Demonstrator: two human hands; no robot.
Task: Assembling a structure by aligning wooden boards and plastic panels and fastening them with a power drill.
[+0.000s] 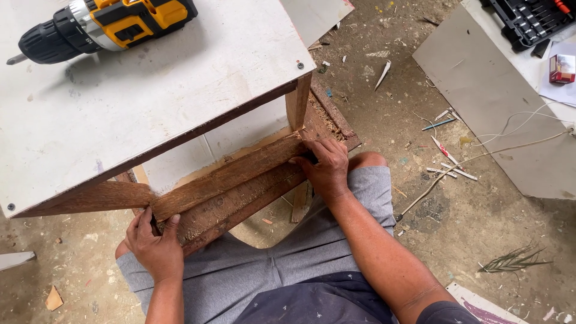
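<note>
A rough brown wooden rail [231, 174] runs aslant between the legs of a small table with a white top [180, 78]. My left hand [155, 246] grips the rail's lower left end, beside the left leg [96, 197]. My right hand [324, 168] presses on the rail's upper right end, against the right leg [298, 102]. A second worn plank [240, 207] lies just under the rail. A yellow and black cordless drill [105, 24] rests on the table top, far left. My knees in grey shorts [252, 276] are under the rail.
The dirt floor is littered with wood chips and scraps. A grey board [498, 102] lies at right with a white cable [516, 144] across it. A black tool case [528, 21] and a small red box [562, 68] sit at top right.
</note>
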